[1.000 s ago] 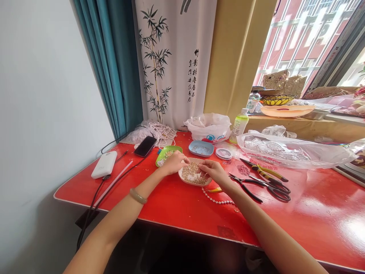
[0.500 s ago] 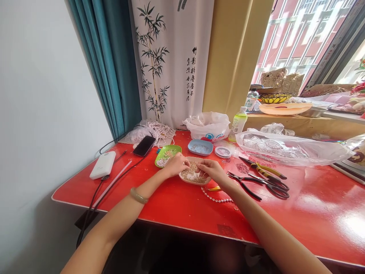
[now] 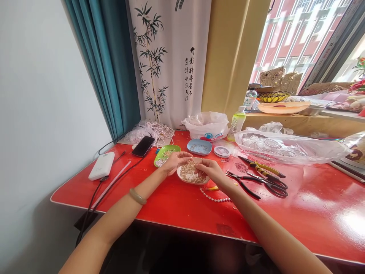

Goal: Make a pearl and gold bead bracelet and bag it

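My left hand (image 3: 176, 163) is over the left rim of a pale dish (image 3: 191, 182) of small gold beads, its fingertips pinched on something too small to make out. Close by, my right hand (image 3: 207, 169) has its fingers pressed together above the dish's right side; what they hold is hidden. A green dish (image 3: 170, 149) with gold and pale beads sits just left of my left hand. Behind the hands is a blue dish (image 3: 199, 147) with small pieces. A string of pearly beads (image 3: 213, 199) lies under my right forearm.
Pliers (image 3: 243, 182), yellow-handled pliers (image 3: 264, 168) and scissors (image 3: 273, 185) lie to the right. A phone (image 3: 143, 146), white power bank (image 3: 102, 166) and cables are at the left. Plastic bags (image 3: 207, 125) and a bottle (image 3: 236, 123) stand behind.
My left hand has risen slightly and turned, its fingers now reaching further right over the dish. My right hand stays near it with slightly more curled fingers. The view has shifted slightly.
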Motion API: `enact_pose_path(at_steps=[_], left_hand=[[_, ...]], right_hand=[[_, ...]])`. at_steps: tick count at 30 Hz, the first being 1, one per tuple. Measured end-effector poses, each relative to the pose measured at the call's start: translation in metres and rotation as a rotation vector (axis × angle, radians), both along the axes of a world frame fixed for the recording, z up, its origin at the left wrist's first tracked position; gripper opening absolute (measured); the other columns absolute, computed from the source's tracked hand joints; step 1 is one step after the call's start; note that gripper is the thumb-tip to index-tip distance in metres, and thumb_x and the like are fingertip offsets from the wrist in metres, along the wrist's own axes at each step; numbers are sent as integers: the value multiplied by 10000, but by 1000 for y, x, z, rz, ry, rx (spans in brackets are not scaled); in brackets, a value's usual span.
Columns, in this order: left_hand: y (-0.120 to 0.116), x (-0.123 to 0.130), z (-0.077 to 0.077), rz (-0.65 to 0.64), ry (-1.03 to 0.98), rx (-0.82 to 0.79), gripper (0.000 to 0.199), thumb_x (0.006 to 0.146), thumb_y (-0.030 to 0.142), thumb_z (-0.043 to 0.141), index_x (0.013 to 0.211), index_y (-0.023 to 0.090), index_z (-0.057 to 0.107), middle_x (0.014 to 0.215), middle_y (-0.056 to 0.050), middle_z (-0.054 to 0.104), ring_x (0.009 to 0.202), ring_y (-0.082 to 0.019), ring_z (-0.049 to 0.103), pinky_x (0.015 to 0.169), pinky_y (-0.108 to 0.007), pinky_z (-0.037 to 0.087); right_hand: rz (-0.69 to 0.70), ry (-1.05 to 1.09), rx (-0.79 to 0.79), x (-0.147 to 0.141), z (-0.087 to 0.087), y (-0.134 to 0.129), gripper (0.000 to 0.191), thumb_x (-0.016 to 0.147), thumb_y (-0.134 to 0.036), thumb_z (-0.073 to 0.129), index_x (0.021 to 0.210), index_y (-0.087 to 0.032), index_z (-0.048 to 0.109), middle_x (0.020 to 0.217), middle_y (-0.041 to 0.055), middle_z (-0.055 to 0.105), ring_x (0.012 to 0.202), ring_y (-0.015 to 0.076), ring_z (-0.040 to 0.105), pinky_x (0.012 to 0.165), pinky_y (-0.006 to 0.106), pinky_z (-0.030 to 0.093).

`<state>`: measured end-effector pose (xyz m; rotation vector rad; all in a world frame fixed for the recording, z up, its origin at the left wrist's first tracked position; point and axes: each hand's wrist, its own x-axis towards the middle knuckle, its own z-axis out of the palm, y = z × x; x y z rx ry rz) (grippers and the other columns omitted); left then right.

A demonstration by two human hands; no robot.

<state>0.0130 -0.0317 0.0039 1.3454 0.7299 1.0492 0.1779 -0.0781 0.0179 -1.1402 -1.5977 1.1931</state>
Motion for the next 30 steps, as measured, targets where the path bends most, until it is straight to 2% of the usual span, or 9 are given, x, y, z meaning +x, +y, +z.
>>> enact_pose_path(at_steps=[4, 11, 30], left_hand=[[0, 1, 1, -40, -81, -75, 256, 537, 217, 726, 738, 103, 616, 695, -22, 610, 677, -91, 560, 709, -244, 411], [0, 2, 0, -69, -127, -142, 234, 535, 199, 732, 712, 94, 619, 676, -23, 632, 662, -88, 570, 720, -243, 399], [1, 2, -2, -75, -122, -138, 240, 521, 198, 738, 702, 96, 619, 674, -22, 637, 672, -102, 577, 731, -261, 398]], right_hand=[[4, -9, -2, -1, 3, -3, 175, 698, -285, 527, 592, -146, 541, 546, 9, 603, 429, 66, 482, 428, 188, 353], [18, -17, -5, -2, 7, -7, 193, 704, -303, 519, 593, -146, 534, 539, -2, 590, 429, 63, 480, 430, 188, 342], [34, -18, -8, -2, 7, -6, 184, 696, -295, 525, 578, -154, 523, 531, -5, 590, 430, 69, 483, 439, 194, 349]])
